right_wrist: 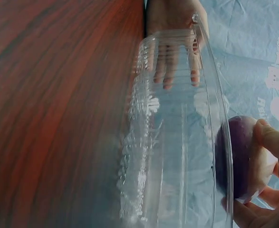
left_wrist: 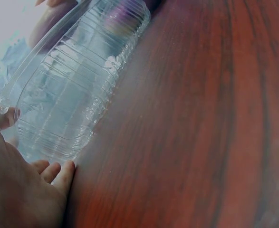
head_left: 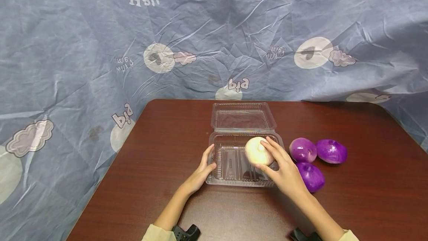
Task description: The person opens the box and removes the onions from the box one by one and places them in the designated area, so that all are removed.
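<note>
A clear plastic clamshell container [head_left: 230, 163] rests on the table with its lid [head_left: 243, 116] folded back. My left hand [head_left: 200, 170] grips its left edge, with fingers against the outer wall in the left wrist view. Over the right part of the base my right hand [head_left: 279, 164] holds an onion [head_left: 257, 151] between thumb and fingers. From above the onion looks pale, while the right wrist view shows its purple side [right_wrist: 236, 156] just above the rim. Beyond the right hand lie three purple onions [head_left: 302, 150], close together on the table.
The dark red-brown wooden table [head_left: 150, 148] reaches back to a printed blue-grey cloth [head_left: 200, 47] hanging behind and at the sides. Dark straps with devices [head_left: 186, 233] sit at both wrists, by the near edge of the view.
</note>
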### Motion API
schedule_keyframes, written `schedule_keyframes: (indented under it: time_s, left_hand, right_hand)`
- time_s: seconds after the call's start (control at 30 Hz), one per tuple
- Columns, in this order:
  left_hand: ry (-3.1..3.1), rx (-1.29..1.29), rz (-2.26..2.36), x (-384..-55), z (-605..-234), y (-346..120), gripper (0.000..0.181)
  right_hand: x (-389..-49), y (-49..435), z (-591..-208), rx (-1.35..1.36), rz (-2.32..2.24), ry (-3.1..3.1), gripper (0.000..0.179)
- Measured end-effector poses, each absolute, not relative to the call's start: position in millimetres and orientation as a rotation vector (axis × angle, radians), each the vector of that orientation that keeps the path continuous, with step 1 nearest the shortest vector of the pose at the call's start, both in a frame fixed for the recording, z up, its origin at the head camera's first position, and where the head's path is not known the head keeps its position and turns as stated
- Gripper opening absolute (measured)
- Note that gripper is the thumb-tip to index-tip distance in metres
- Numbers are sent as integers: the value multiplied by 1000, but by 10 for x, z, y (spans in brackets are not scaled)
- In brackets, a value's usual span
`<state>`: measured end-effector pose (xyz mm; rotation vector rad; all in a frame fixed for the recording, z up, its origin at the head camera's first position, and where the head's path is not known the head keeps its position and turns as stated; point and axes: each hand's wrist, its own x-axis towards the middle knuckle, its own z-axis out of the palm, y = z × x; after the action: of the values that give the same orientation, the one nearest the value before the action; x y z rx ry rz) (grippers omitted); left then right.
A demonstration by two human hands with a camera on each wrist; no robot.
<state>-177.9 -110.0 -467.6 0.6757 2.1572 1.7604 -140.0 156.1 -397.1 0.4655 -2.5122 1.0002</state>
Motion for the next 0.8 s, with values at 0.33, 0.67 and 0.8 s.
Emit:
schedule_keyframes:
  time_s: [0.33,0.67,0.8]
  left_hand:
    - [2165,678,1746,-1775,-4662,-1092,62]
    - [2174,696,1736,-1774,-4670,-1096,62]
    - [2170,695,1739,-1775,-4667,-1098,62]
  right_hand:
    - [-1269,1739,-3949,405,972,-2457,69]
    - [-1137,1912,-3937,332,973,-2359,70]
    - [-1087,1976,-3948,276,1000,-2347,70]
